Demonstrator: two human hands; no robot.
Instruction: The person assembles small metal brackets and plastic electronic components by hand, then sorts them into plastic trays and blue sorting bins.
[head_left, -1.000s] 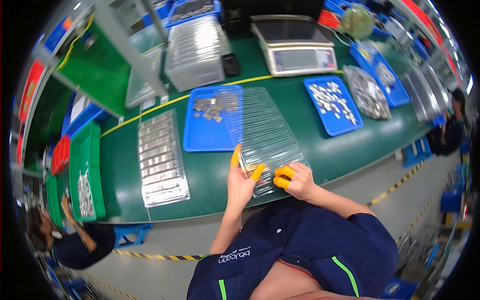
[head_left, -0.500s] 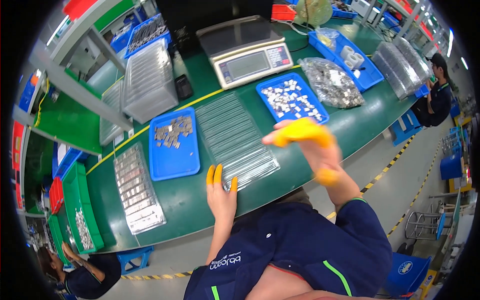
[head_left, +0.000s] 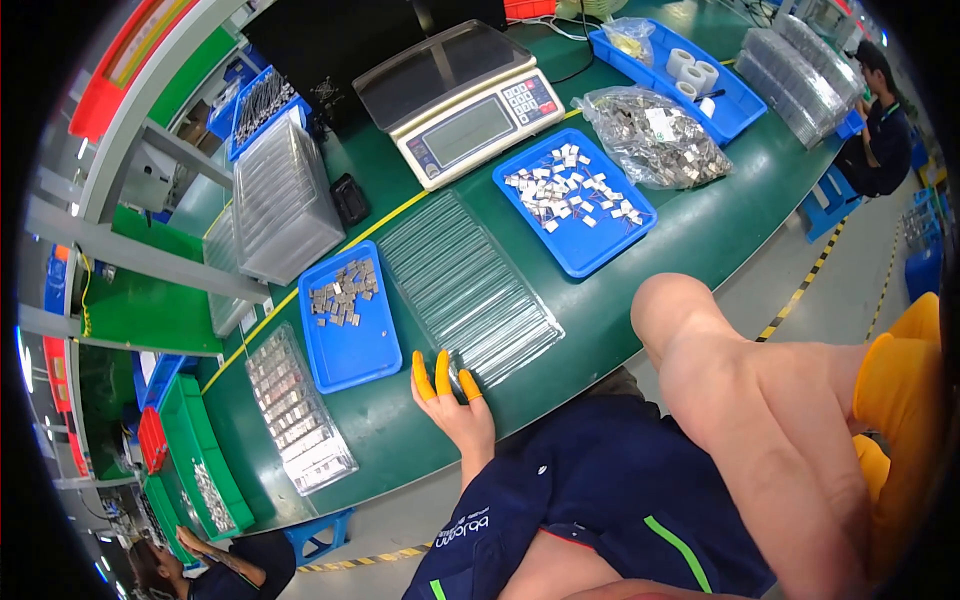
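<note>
Left fingers [head_left: 443, 374] at the near-left corner of the clear tray [head_left: 468, 272]

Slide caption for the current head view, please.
Left hand at the near edge of a clear ribbed tray between blue trays; right hand close to the camera.

Navy shirt [head_left: 590, 480] w/ lime trim [head_left: 677, 553], wht lettering [head_left: 463, 530]; yel. cots [head_left: 443, 373] on fingers [head_left: 447, 399].
</note>
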